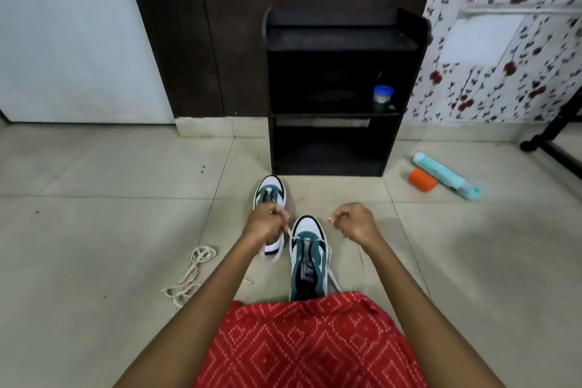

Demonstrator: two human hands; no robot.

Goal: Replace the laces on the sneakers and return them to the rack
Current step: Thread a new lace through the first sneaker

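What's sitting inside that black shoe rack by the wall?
On the middle shelf of the black shoe rack, at its right end, stands a small clear jar with a blue lid. The shelves' shadowed backs are too dark to make out.

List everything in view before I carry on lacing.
shoe rack: 1, black, against wall
jar: 1, blue lid, rack's middle shelf
far sneaker: 1, white-teal-black, floor before rack
near sneaker: 1, same colours, floor, closest to person
lace: 1, cream, threaded in near sneaker
loose lace: 1, cream, floor left of sneakers
bottle: 1, teal, floor right of rack
container: 1, orange, beside bottle
left hand: 1, pinches lace
right hand: 1, grips lace
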